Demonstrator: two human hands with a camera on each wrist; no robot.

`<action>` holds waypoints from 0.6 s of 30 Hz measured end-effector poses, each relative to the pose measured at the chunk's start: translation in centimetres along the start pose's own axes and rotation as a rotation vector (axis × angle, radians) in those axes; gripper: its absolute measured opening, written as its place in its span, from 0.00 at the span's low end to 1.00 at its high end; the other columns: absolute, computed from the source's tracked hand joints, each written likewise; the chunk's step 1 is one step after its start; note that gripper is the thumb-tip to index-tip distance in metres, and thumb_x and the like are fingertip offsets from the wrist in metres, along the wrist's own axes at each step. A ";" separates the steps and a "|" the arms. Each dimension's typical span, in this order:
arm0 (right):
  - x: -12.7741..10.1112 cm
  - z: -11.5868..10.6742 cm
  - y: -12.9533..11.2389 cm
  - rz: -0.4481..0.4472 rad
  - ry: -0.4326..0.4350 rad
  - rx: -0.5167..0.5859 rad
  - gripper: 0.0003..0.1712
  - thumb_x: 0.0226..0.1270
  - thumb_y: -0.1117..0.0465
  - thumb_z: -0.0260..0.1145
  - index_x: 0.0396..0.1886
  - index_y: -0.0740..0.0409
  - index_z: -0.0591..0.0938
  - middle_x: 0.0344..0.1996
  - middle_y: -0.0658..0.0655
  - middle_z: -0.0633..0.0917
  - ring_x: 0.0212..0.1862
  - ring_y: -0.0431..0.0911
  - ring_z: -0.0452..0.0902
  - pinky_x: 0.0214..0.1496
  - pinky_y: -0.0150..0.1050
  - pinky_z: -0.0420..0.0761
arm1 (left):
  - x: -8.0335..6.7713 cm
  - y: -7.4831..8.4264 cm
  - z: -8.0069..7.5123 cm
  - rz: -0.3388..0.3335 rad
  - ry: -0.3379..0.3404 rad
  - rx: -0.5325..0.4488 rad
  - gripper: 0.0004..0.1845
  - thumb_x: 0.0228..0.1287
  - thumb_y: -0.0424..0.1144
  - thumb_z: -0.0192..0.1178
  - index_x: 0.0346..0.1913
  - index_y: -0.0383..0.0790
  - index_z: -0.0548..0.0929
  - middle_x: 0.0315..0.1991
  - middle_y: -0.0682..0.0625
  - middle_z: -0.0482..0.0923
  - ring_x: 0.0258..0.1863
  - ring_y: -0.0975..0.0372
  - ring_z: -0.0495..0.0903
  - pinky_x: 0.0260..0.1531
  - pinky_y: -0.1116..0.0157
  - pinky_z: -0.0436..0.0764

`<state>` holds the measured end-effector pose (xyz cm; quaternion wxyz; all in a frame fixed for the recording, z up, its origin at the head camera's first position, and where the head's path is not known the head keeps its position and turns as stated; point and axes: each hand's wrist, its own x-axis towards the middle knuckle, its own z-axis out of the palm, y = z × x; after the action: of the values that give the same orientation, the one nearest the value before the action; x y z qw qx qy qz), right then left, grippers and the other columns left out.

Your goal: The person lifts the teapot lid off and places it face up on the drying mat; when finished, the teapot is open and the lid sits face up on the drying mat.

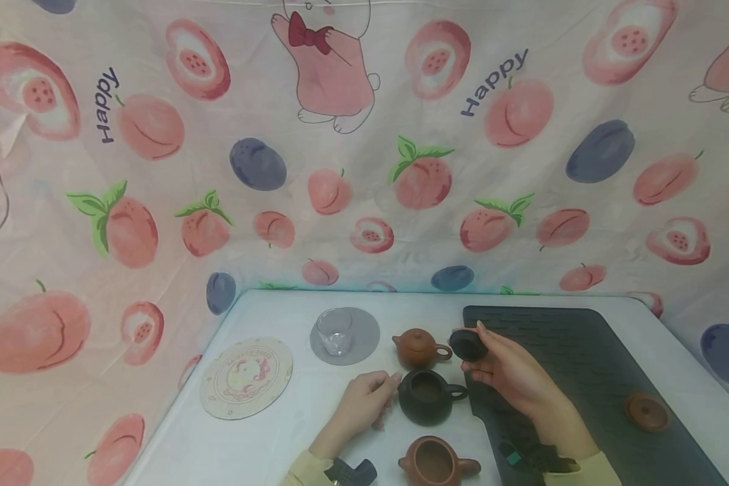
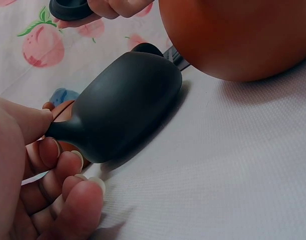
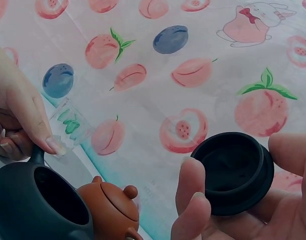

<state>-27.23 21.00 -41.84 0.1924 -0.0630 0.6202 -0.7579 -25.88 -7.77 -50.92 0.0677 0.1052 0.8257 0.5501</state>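
Observation:
A black teapot [image 1: 425, 398] without its lid stands on the white table, its round opening facing up. My left hand [image 1: 366, 403] pinches its short spout [image 2: 62, 129] between thumb and index finger, the other fingers curled below. Up to the right, my right hand [image 1: 510, 370] holds the black lid [image 1: 468, 345] by its edge. In the right wrist view the lid's hollow underside [image 3: 230, 162] faces the camera. Behind the black teapot sits a small brown teapot [image 1: 417, 347] with its lid on. In front of it is a reddish-brown teapot [image 1: 435, 462] with an uncovered opening.
On the right lies a dark tray [image 1: 559, 378] bearing a brown lid [image 1: 647, 412]. A clear glass cup [image 1: 335, 329] stands on a grey round mat [image 1: 364, 337] at the back. To the left is a round patterned mat [image 1: 247, 378]. A fruit-print cloth [image 1: 352, 162] hangs behind the table.

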 end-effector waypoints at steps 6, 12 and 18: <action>0.1 -0.1 0.0 -0.003 -0.009 -0.002 0.26 0.84 0.43 0.51 0.65 0.55 0.78 0.52 0.55 0.82 0.42 0.46 0.84 0.50 0.42 0.81 | 0.0 0.0 0.0 0.002 0.000 -0.001 0.28 0.77 0.61 0.52 0.25 0.43 0.77 0.16 0.55 0.72 0.08 0.65 0.72 0.14 0.68 0.73; 0.1 -0.1 0.0 -0.003 -0.016 0.003 0.25 0.84 0.43 0.51 0.64 0.54 0.79 0.51 0.55 0.82 0.41 0.46 0.83 0.49 0.42 0.81 | 0.0 -0.1 0.0 0.001 -0.002 0.004 0.28 0.77 0.61 0.52 0.25 0.43 0.77 0.16 0.55 0.72 0.08 0.65 0.72 0.14 0.68 0.73; 0.1 -0.1 0.0 -0.004 -0.020 0.003 0.26 0.84 0.42 0.50 0.64 0.54 0.78 0.50 0.55 0.82 0.40 0.46 0.83 0.48 0.41 0.80 | 0.0 0.1 0.0 -0.003 0.001 0.008 0.27 0.78 0.60 0.52 0.25 0.43 0.77 0.17 0.55 0.72 0.09 0.64 0.72 0.15 0.67 0.74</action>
<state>-27.41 21.07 -41.90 0.1971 -0.0716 0.6170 -0.7586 -25.86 -7.77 -50.84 0.0678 0.1042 0.8281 0.5466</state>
